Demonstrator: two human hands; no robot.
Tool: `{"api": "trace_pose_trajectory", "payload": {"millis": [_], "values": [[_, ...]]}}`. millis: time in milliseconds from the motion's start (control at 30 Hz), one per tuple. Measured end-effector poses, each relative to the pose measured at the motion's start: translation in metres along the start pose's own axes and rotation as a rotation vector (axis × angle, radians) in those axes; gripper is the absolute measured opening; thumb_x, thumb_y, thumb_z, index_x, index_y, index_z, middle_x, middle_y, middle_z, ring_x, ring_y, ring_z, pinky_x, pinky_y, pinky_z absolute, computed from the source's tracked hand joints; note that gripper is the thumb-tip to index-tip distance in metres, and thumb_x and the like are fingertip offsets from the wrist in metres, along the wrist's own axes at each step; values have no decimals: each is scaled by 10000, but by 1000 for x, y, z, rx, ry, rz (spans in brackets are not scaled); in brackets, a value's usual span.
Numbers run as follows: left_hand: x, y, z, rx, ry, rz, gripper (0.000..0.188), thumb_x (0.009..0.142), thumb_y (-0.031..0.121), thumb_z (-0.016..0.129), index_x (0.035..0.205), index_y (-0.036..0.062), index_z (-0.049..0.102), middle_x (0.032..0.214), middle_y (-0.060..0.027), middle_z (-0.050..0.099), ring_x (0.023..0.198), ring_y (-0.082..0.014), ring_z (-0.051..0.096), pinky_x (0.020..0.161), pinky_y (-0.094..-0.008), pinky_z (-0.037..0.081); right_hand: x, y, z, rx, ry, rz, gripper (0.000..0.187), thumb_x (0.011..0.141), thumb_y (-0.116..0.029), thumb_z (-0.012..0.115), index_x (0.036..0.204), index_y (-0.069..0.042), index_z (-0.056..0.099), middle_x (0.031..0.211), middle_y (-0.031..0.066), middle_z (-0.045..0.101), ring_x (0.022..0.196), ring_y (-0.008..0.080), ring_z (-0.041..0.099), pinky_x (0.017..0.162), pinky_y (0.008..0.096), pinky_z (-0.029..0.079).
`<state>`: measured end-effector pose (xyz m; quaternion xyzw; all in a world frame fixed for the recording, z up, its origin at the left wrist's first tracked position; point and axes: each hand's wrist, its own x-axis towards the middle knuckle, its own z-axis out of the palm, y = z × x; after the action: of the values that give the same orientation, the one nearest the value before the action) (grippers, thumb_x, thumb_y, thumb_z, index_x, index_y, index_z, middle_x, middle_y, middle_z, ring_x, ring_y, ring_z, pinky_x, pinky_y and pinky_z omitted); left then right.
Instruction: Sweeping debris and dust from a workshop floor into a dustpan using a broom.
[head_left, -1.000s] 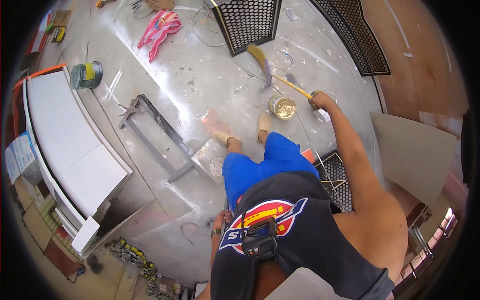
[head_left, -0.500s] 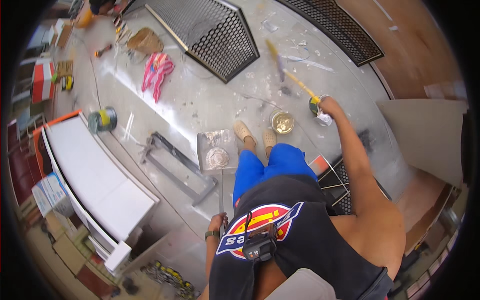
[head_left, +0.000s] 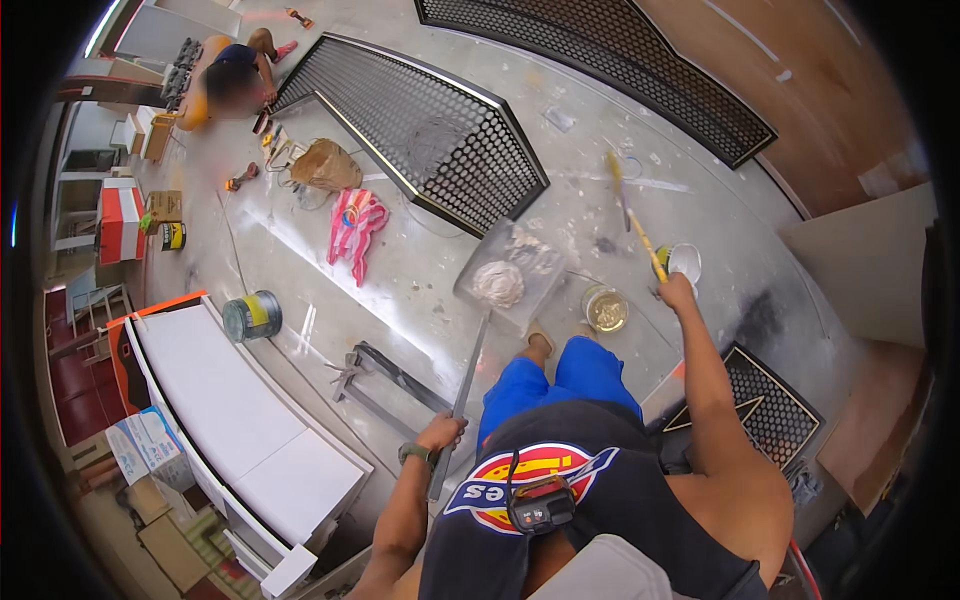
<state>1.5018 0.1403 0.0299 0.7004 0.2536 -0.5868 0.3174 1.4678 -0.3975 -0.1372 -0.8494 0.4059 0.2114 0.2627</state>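
My left hand (head_left: 440, 432) is closed around the long grey handle (head_left: 472, 375) of a dustpan. The dustpan's wide pan (head_left: 540, 292) is in front of my feet, with a round whitish patch (head_left: 497, 284) and pale debris in it. My right hand (head_left: 677, 290) grips the yellow stick of a broom (head_left: 643, 240). Its purple and yellow head (head_left: 614, 168) points away from me, to the right of the pan. Beside my right hand, partly behind it, is an open can with a white inside (head_left: 686, 262). A gold-topped tin (head_left: 606, 309) stands between the pan and that can.
Black perforated metal panels (head_left: 400, 130) lie ahead, with another (head_left: 770, 415) at my right. A pink striped cloth (head_left: 357, 225), a brown paper bag (head_left: 326, 165), a paint can (head_left: 252, 316) and a grey metal frame (head_left: 385, 385) are leftward. A person (head_left: 235, 80) crouches far left.
The dustpan has swung forward and right, from left of my feet to ahead of them, and my left hand has risen with its handle. The broom stays in my right hand; the view has shifted.
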Motion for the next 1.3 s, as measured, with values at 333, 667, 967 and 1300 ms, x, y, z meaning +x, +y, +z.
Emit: {"api": "trace_pose_trajectory", "payload": {"millis": [333, 667, 967, 1300], "values": [[20, 113, -10, 309, -73, 196, 238, 766, 191, 535, 818, -35, 483, 612, -52, 489, 487, -121, 460, 427, -253, 368, 68, -86, -73, 136, 221, -188, 282, 769, -261, 488, 892, -21, 566, 855, 225, 572, 822, 383, 534, 720, 445, 419], [61, 219, 30, 565, -6, 257, 308, 705, 198, 523, 811, -84, 461, 667, -239, 549, 638, -338, 575, 577, -375, 440, 247, -287, -109, -79, -36, -221, 252, 743, -150, 474, 933, -65, 615, 961, 131, 600, 890, 268, 578, 743, 365, 459], [61, 279, 41, 616, 19, 179, 345, 705, 213, 524, 847, -90, 438, 780, -317, 534, 816, -429, 537, 705, -426, 424, 329, -264, -85, 2, -216, 0, 185, 705, -176, 533, 780, -50, 647, 683, 133, 622, 640, 221, 616, 595, 349, 471], [54, 322, 29, 634, -45, 224, 283, 719, 168, 533, 778, -92, 440, 601, -195, 535, 506, -257, 566, 480, -346, 439, 274, -18, -118, 336, -262, 454, 225, 716, -123, 475, 760, 61, 597, 635, 165, 582, 472, 199, 575, 444, 319, 449]]}}
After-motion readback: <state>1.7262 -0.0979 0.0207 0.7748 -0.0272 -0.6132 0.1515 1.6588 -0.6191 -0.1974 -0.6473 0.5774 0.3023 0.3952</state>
